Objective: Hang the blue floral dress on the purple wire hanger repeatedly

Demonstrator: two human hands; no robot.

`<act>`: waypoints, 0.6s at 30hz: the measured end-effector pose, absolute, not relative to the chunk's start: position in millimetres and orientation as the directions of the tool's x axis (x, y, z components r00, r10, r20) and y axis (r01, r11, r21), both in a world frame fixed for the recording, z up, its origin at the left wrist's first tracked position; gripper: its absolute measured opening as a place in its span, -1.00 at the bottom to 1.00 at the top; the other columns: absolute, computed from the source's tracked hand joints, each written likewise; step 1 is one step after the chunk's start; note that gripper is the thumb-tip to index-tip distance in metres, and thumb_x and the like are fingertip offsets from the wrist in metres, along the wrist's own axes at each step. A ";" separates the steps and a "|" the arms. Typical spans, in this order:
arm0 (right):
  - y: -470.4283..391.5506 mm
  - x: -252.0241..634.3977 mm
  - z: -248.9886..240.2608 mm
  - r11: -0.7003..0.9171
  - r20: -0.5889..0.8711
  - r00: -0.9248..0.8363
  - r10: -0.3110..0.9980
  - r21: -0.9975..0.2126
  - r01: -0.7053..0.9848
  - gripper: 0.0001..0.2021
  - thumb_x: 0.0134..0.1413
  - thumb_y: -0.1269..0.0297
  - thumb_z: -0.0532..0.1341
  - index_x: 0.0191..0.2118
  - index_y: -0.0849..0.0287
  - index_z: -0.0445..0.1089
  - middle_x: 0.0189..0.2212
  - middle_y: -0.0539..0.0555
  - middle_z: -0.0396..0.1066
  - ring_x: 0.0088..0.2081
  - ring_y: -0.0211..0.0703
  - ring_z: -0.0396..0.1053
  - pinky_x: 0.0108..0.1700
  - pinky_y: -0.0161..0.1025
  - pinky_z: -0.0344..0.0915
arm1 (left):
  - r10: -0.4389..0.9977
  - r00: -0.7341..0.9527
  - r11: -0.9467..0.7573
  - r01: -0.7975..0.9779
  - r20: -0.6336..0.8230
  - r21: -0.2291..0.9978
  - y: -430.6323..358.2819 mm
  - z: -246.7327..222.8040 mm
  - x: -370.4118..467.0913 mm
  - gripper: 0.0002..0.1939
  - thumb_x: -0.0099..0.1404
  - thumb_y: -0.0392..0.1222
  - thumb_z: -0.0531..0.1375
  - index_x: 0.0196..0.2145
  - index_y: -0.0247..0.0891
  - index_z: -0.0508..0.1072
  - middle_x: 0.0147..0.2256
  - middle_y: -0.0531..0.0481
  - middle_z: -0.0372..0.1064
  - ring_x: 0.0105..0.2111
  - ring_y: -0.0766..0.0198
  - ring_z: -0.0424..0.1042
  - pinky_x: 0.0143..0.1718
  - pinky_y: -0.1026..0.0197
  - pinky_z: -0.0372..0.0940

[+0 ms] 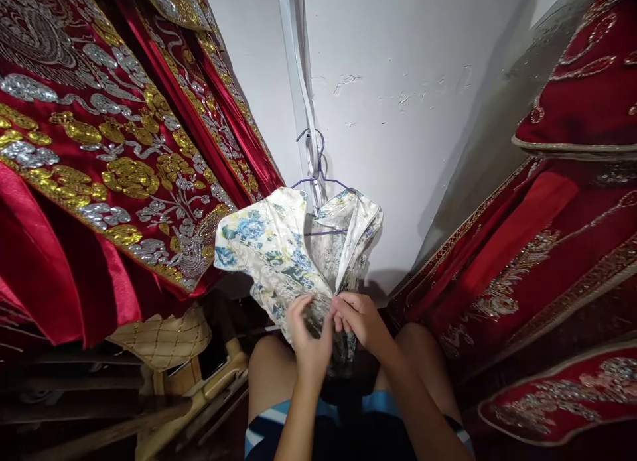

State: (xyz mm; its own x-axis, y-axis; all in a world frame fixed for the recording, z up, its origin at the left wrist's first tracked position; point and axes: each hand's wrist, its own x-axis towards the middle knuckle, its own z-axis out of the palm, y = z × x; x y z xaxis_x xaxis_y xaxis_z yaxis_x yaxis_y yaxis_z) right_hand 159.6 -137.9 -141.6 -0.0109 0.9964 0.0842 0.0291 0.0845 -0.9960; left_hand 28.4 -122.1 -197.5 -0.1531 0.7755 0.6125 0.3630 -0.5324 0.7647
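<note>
A cream floral dress (279, 239) with blue and yellow flowers and short sleeves hangs in front of me on a thin purple hanger (334, 180). Its front falls open in a deep V that narrows down to my fingers. My left hand (309, 335) grips the front fabric just below the V, fingers curled and thumb toward the edge. At the bottom of the V, my right hand (355, 315) pinches the meeting edges between thumb and fingertips. Whether a zip pull or button sits in that pinch is too small to tell. The dress's lower part drops between my knees.
The hanger's hook hangs on a white strap (304, 83) against a white wall (398, 43). Red garments with gold and silver embroidery (132, 176) hang at left. More red embroidered garments (517, 262) hang at right. A wooden chair (209, 395) stands lower left.
</note>
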 end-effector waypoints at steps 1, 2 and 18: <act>-138.9 159.8 -138.4 0.076 0.074 -0.043 0.996 -0.996 0.037 -0.66 0.22 0.06 0.15 -0.46 0.16 0.42 -0.68 -0.03 0.38 -0.65 -0.25 0.18 -0.53 -0.29 0.11 | 0.829 -0.027 -0.523 0.312 0.558 0.793 -119.9 -198.6 34.2 -0.83 0.30 -0.21 0.20 -0.15 -0.17 0.35 -0.18 -0.11 0.37 -0.14 0.11 0.41 -0.11 0.09 0.32; -138.8 160.6 -135.3 0.066 0.063 -0.062 0.996 -0.997 0.050 -0.68 0.21 0.08 0.16 -0.46 0.17 0.45 -0.68 -0.02 0.40 -0.66 -0.25 0.18 -0.54 -0.29 0.11 | 0.857 0.055 -0.507 0.262 0.512 0.821 -117.6 -199.2 39.7 -0.97 0.32 -0.21 0.15 -0.27 -0.17 0.33 -0.32 -0.04 0.34 -0.28 0.16 0.39 -0.23 0.14 0.31; -30.1 193.1 -2.2 0.334 0.308 0.153 0.939 -0.923 -0.190 -0.73 0.19 0.06 0.22 -0.37 0.17 0.42 -0.68 -0.09 0.30 -0.68 -0.39 0.17 -0.64 -0.40 0.04 | 0.830 0.427 -0.528 0.392 0.359 0.754 -101.0 -212.3 23.4 -0.87 0.38 -0.15 0.10 -0.30 -0.20 0.39 -0.31 -0.04 0.39 -0.28 0.17 0.39 -0.23 0.18 0.25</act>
